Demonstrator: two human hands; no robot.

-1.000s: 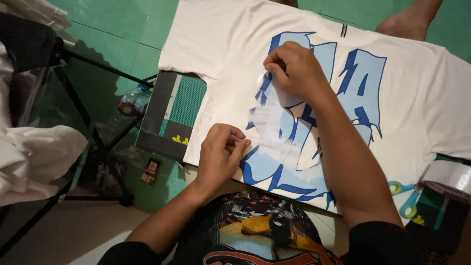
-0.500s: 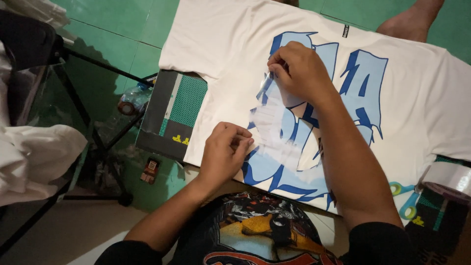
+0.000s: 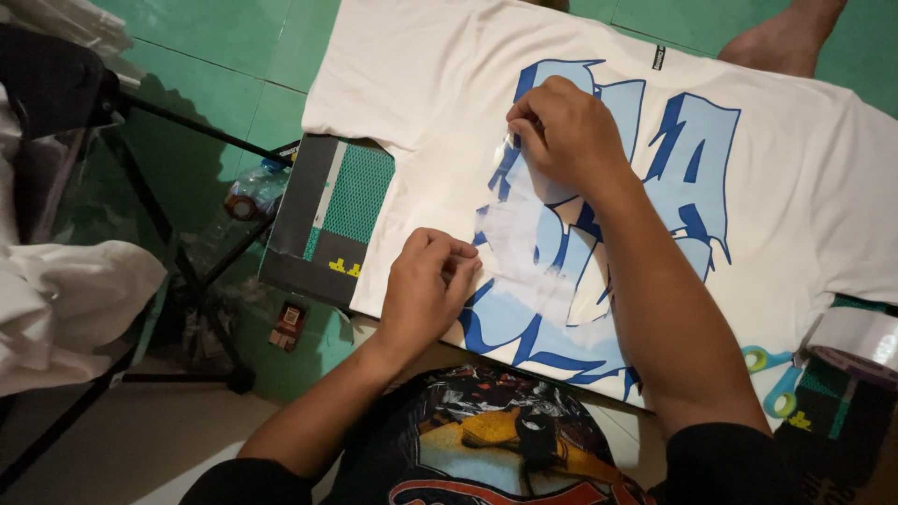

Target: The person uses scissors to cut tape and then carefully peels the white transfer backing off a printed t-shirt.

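**Two hands work a clear film over a printed shirt**

A white T-shirt (image 3: 421,84) lies flat on a green cutting mat (image 3: 351,196), its long axis running from the wearer's lap toward the far right, where a bare foot (image 3: 781,42) rests just beyond it. The left hand (image 3: 426,290), fingers curled tight, presses the near edge of the blue graffiti print (image 3: 692,178). The right hand (image 3: 571,131) pinches a transparent film (image 3: 510,229) over the print. A tape roll (image 3: 856,341) sits at the shirt's right.
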